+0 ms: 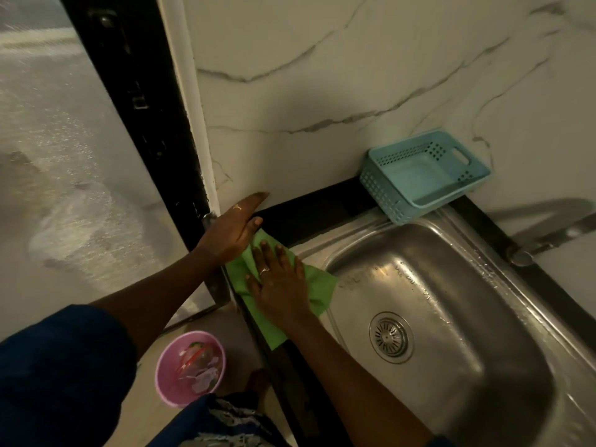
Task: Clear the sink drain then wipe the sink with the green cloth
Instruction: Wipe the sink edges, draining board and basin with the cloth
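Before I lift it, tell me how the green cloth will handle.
Probably floppy: the green cloth lies creased, moulded to the surface beneath. Likely light and thin, as it is pressed flat under the right hand. It may slide readily on the sink rim, since the steel shows droplets.

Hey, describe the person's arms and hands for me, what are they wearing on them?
The left arm has a dark blue sleeve pushed up near the elbow. The left hand shows a small gold mark on its back. The right hand wears a thin ring; both forearms are bare.
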